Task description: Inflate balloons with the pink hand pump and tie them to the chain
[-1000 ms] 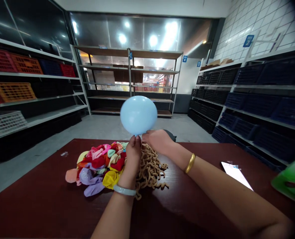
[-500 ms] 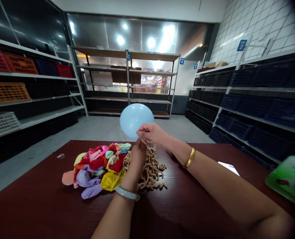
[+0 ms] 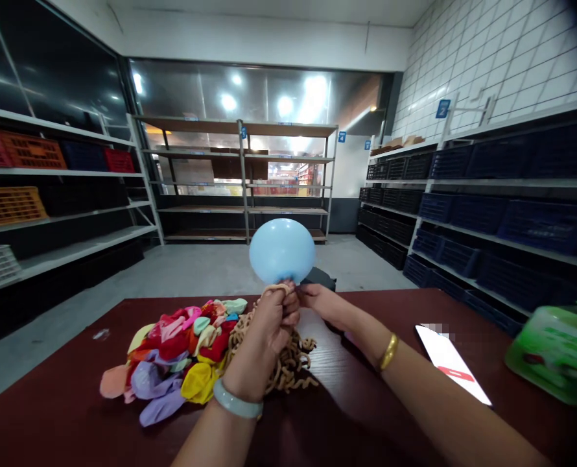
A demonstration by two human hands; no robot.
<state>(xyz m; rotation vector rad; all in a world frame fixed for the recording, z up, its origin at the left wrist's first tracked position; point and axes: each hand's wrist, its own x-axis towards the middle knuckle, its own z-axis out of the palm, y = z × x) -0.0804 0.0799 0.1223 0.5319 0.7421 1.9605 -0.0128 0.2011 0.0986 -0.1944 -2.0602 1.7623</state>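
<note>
An inflated light-blue balloon stands above my hands over the dark red table. My left hand is closed around the balloon's neck, with a tan link of the chain held at its fingertips. My right hand is beside it, fingers pinched at the balloon's neck; what they grip is hidden. Under both hands lies a heap of tan plastic chain. Left of that is a pile of flat, uninflated balloons in many colours.
A phone with a lit screen lies on the table to the right. A green plastic container stands at the right edge. A dark object sits behind the balloon. Shelving with crates lines both walls and the back.
The balloon has shifted slightly right and its neck now sits in my left fist. My right hand has dropped from in front of the balloon to beside the neck. The view has tilted down.
</note>
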